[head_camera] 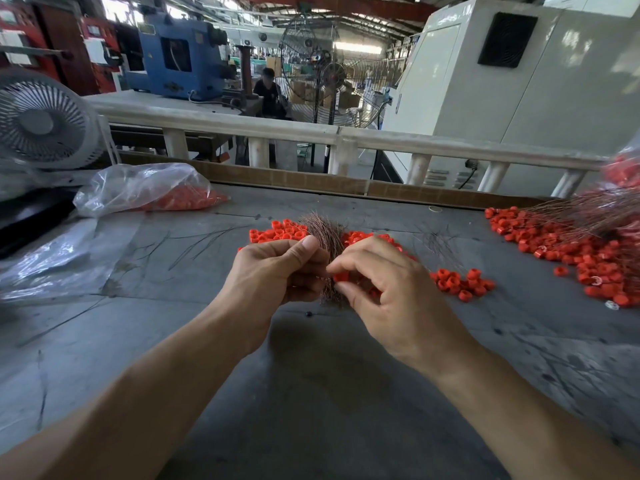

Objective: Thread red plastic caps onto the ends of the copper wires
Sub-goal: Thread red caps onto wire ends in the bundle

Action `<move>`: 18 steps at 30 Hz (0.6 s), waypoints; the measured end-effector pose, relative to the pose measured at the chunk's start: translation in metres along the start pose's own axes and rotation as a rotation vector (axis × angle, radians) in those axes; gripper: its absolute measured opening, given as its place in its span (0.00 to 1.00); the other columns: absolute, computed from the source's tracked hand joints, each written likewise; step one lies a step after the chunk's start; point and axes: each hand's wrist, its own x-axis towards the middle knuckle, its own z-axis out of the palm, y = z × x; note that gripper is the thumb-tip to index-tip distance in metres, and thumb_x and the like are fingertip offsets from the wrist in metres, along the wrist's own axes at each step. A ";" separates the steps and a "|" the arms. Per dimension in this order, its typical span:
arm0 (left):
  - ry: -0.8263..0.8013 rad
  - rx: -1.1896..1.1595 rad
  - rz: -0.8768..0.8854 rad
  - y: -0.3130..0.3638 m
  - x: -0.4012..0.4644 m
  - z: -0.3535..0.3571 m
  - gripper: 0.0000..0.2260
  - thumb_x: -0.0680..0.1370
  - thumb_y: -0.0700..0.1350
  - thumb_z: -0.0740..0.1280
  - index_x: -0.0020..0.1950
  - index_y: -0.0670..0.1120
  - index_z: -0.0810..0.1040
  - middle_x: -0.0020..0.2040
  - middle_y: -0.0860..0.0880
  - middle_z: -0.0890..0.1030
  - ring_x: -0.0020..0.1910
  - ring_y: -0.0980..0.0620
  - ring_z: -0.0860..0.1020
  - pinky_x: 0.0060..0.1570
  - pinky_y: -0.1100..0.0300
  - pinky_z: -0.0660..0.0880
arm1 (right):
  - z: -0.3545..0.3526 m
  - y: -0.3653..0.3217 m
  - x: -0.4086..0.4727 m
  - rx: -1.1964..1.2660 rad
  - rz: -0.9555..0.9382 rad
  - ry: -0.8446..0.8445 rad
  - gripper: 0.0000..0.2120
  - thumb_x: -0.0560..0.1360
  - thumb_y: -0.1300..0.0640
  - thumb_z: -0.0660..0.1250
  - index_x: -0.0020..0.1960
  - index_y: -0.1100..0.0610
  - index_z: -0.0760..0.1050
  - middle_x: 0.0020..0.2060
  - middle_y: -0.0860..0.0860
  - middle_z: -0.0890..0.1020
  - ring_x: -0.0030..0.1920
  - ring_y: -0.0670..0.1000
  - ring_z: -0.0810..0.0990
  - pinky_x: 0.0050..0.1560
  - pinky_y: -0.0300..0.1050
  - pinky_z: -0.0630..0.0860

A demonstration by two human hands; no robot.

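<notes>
Hands (332,275) pinching red cap (341,277), wire bundle (327,237) half hidden, wire end indistinct

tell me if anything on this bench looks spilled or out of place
Loose red plastic caps lie scattered across the grey bench rather than in a container, and thin stray copper wires are strewn left of the work. Nothing looks damaged.

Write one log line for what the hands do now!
left hand: holds copper wire bundle | right hand: pinches red cap at wires | loose caps on table
</notes>
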 end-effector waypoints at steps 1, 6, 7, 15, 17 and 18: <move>0.002 0.010 -0.002 0.000 0.000 -0.001 0.13 0.80 0.46 0.68 0.49 0.35 0.83 0.41 0.38 0.84 0.33 0.48 0.80 0.33 0.60 0.79 | 0.000 0.000 0.000 0.005 -0.008 -0.018 0.08 0.76 0.62 0.74 0.53 0.53 0.82 0.50 0.43 0.79 0.53 0.42 0.78 0.56 0.30 0.72; 0.018 0.021 -0.010 -0.001 0.002 -0.002 0.13 0.80 0.47 0.69 0.47 0.36 0.84 0.42 0.38 0.85 0.34 0.47 0.80 0.33 0.60 0.80 | -0.003 0.000 0.000 0.000 -0.008 -0.050 0.07 0.76 0.61 0.74 0.54 0.54 0.82 0.50 0.43 0.79 0.52 0.44 0.79 0.54 0.37 0.76; 0.018 0.012 -0.013 0.000 0.003 -0.003 0.13 0.80 0.47 0.69 0.47 0.37 0.84 0.43 0.38 0.85 0.34 0.47 0.81 0.34 0.60 0.80 | -0.004 0.001 0.001 -0.009 -0.003 -0.037 0.07 0.76 0.60 0.74 0.54 0.53 0.82 0.50 0.43 0.79 0.52 0.44 0.79 0.54 0.37 0.76; 0.035 0.199 0.070 -0.003 0.006 -0.007 0.10 0.80 0.46 0.70 0.48 0.40 0.85 0.44 0.42 0.87 0.34 0.51 0.81 0.34 0.60 0.79 | -0.037 0.058 0.002 -0.262 0.499 0.245 0.04 0.75 0.56 0.75 0.49 0.51 0.83 0.43 0.46 0.82 0.44 0.52 0.83 0.47 0.52 0.80; 0.063 0.321 0.115 -0.006 0.009 -0.008 0.08 0.80 0.45 0.70 0.46 0.42 0.85 0.41 0.45 0.87 0.33 0.52 0.81 0.35 0.58 0.78 | -0.050 0.078 -0.003 -0.352 0.682 0.233 0.03 0.75 0.55 0.74 0.48 0.50 0.82 0.44 0.48 0.84 0.46 0.56 0.84 0.49 0.53 0.80; 0.070 0.362 0.133 -0.008 0.010 -0.010 0.08 0.80 0.45 0.70 0.45 0.44 0.85 0.41 0.47 0.86 0.33 0.52 0.80 0.35 0.57 0.77 | -0.056 0.086 -0.005 -0.380 0.760 0.214 0.02 0.74 0.54 0.74 0.46 0.50 0.82 0.44 0.49 0.85 0.47 0.57 0.84 0.49 0.52 0.80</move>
